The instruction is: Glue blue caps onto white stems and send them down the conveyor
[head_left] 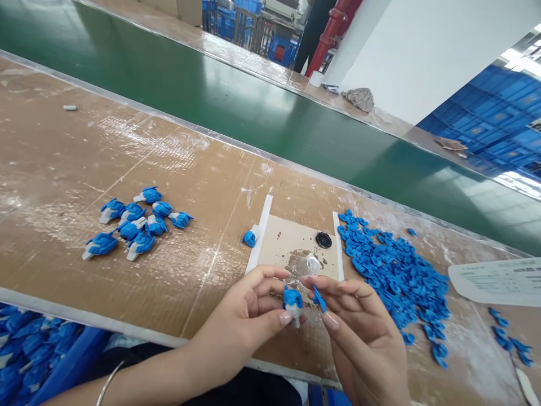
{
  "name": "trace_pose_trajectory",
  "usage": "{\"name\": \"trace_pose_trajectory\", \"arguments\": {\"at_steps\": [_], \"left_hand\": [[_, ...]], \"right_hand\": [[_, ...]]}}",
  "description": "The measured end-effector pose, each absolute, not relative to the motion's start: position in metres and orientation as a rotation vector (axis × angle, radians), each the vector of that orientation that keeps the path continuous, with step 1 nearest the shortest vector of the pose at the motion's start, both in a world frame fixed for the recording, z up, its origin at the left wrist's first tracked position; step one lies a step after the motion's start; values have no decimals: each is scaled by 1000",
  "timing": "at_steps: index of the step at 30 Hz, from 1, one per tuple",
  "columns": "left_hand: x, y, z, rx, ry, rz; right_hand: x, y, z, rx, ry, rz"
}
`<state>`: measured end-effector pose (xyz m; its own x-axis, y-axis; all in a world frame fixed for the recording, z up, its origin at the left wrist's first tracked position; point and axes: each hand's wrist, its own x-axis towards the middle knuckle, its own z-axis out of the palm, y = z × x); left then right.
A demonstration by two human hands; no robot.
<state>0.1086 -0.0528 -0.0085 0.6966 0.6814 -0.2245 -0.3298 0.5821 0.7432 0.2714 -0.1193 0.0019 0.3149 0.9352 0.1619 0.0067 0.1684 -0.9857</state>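
My left hand (249, 318) pinches a blue and light-grey part (292, 301) between thumb and fingers, its grey stem pointing down. Just to the right, my right hand (363, 327) holds a small flat blue piece (319, 299) by its lower end, apart from the other part. Beyond both hands lies a beige sheet (281, 242) with white strips at its sides. On it are a small clear cup (308, 264) and a round black cap (324, 239). One more blue and grey part (250, 237) rests at the left strip.
Several blue and grey parts (131, 230) are grouped at left. A pile of small blue pieces (397, 270) spreads at right, near a translucent sheet (499, 281). A green belt (253, 107) runs behind. A blue bin (80, 361) of parts stands at lower left.
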Motion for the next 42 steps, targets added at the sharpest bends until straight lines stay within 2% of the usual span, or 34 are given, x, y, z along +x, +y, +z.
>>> {"name": "trace_pose_trajectory", "arguments": {"at_steps": [6,16,24,26,31,42], "left_hand": [[111,-59,-10,722,508,640],[109,-55,-9,736,543,612],[102,-47,-13,770,577,619],[93,-43,-13,818,615,658],[78,-37,-11,894,623,670],[84,-49,-6,804,222,599]], "right_hand": [[264,-125,-2,-1150,-950,998],[245,-128,-13,-1339,-1298,542],[246,-133,-14,-1336,-1585,451],[264,-139,-14,-1472,-1591,314],[321,-157,-16,-1948,-1476,-357],[353,-169,-37,-2108,-1691,-549]]}}
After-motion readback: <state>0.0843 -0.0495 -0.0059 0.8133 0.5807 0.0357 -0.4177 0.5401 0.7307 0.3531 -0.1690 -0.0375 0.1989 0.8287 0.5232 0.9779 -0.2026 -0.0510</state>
